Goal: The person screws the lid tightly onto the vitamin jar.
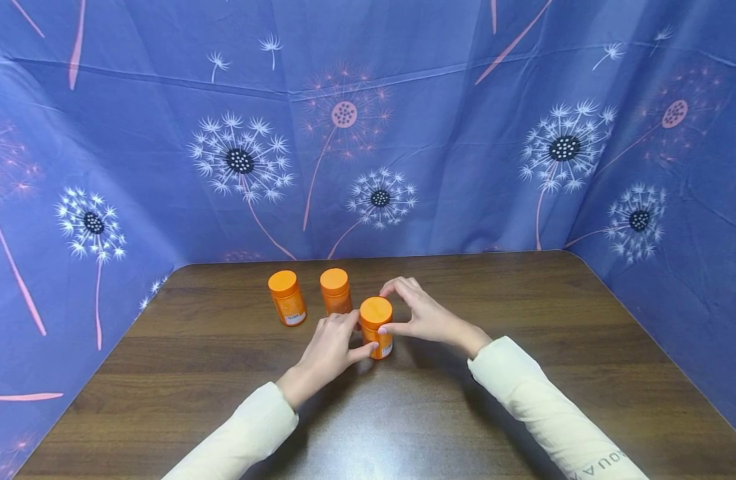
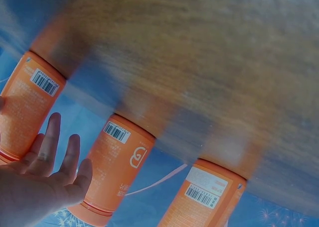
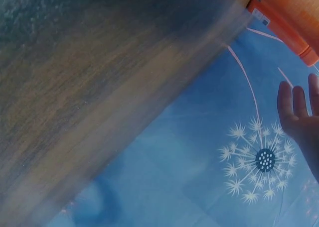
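An orange pill bottle (image 1: 377, 337) with an orange lid stands upright between the two hands. My left hand (image 1: 327, 345) holds it from the left, the thumb at its front and the other fingers by its left side. In the left wrist view that bottle (image 2: 25, 105) shows a barcode label, with the fingers spread beside it. My right hand (image 1: 429, 315) arches around the lid from the right. Its thumb tip is at the bottle's front and its index finger curves behind the lid; its other fingers (image 3: 299, 102) are apart from the bottle in the right wrist view.
Two more orange bottles stand upright behind and left: one (image 1: 337, 293) just behind the left hand, another (image 1: 288, 299) farther left. They rest on a brown wooden table (image 1: 224, 380). A blue dandelion-print cloth (image 1: 452, 167) hangs around the table's back and sides.
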Motion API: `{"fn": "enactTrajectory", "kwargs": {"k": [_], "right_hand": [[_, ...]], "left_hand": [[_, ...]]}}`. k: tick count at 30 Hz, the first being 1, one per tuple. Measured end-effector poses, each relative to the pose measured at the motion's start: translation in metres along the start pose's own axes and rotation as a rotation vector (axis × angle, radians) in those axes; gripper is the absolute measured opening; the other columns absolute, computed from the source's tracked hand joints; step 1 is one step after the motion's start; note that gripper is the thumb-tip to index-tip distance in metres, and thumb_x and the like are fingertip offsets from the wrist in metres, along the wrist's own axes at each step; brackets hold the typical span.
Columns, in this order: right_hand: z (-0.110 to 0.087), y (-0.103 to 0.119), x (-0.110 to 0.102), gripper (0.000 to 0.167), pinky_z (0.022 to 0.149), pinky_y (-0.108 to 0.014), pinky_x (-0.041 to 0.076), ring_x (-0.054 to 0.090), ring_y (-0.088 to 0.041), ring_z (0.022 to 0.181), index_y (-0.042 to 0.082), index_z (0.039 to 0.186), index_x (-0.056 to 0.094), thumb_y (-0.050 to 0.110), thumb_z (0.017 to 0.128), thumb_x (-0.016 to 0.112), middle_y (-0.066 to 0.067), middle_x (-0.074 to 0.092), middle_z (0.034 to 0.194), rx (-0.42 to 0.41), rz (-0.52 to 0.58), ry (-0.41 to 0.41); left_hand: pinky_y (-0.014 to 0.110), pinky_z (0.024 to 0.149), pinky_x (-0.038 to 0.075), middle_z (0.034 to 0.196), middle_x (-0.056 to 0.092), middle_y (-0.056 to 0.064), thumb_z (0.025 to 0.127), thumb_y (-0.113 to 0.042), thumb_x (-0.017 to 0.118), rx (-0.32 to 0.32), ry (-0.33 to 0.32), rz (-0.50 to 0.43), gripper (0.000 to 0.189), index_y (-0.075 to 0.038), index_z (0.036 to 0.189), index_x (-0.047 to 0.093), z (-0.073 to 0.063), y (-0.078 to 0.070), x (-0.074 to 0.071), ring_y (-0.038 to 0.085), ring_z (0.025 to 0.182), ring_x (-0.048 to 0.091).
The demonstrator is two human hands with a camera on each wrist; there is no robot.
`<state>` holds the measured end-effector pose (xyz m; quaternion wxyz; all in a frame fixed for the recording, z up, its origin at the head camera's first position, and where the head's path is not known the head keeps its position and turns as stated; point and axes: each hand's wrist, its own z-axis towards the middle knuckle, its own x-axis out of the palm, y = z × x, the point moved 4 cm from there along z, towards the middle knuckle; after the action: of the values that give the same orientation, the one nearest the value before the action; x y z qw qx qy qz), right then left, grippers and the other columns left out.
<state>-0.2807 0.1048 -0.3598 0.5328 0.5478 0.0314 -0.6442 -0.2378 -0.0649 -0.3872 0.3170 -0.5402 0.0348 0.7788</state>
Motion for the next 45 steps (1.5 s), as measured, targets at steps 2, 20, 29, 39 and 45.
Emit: {"fn": "enactTrajectory", "kwargs": {"k": [2, 20, 29, 39, 45], "right_hand": [[-0.0005, -0.0004, -0.0006, 0.057, 0.097, -0.045, 0.035, 0.039, -0.019, 0.114, 0.014, 0.116, 0.048, 0.038, 0.072, 0.075, 0.001, 0.049, 0.119, 0.015, 0.016, 0.026], [0.0006, 0.0037, -0.0084, 0.049, 0.101, -0.052, 0.026, 0.037, -0.021, 0.121, 0.015, 0.130, 0.048, 0.024, 0.084, 0.064, -0.002, 0.047, 0.130, -0.103, 0.025, 0.153], [-0.0003, 0.0038, -0.0092, 0.047, 0.099, -0.053, 0.028, 0.038, -0.022, 0.120, 0.014, 0.129, 0.050, 0.023, 0.085, 0.063, -0.003, 0.047, 0.130, -0.099, 0.014, 0.153], [0.0013, 0.0021, -0.0071, 0.045, 0.100, -0.048, 0.031, 0.041, -0.017, 0.113, 0.016, 0.114, 0.056, 0.032, 0.076, 0.073, 0.002, 0.053, 0.118, -0.075, -0.043, 0.039], [0.0009, 0.0020, -0.0019, 0.046, 0.095, -0.041, 0.037, 0.043, -0.016, 0.110, 0.012, 0.107, 0.052, 0.033, 0.073, 0.075, 0.001, 0.053, 0.112, -0.058, -0.035, -0.019]], "left_hand": [[0.040, 0.077, 0.041, 0.086, 0.065, 0.000, 0.076, -0.044, 0.069, -0.002, 0.002, 0.000, 0.039, -0.016, 0.100, 0.054, 0.0000, 0.0001, 0.0001, 0.016, 0.083, 0.057], [0.040, 0.078, 0.041, 0.088, 0.065, 0.000, 0.077, -0.045, 0.068, -0.019, 0.022, 0.004, 0.041, -0.016, 0.102, 0.054, 0.0002, 0.0005, 0.0003, 0.016, 0.084, 0.057], [0.039, 0.076, 0.041, 0.087, 0.065, 0.001, 0.077, -0.045, 0.068, -0.016, 0.026, -0.009, 0.042, -0.016, 0.103, 0.054, -0.0003, -0.0001, -0.0004, 0.016, 0.083, 0.057], [0.040, 0.077, 0.041, 0.086, 0.065, 0.001, 0.077, -0.044, 0.069, -0.008, 0.011, -0.003, 0.041, -0.016, 0.102, 0.054, 0.0007, 0.0002, -0.0004, 0.016, 0.082, 0.057], [0.040, 0.076, 0.041, 0.086, 0.065, 0.001, 0.077, -0.044, 0.069, -0.001, 0.002, -0.008, 0.040, -0.016, 0.102, 0.055, 0.0005, 0.0004, -0.0001, 0.016, 0.082, 0.057]]}}
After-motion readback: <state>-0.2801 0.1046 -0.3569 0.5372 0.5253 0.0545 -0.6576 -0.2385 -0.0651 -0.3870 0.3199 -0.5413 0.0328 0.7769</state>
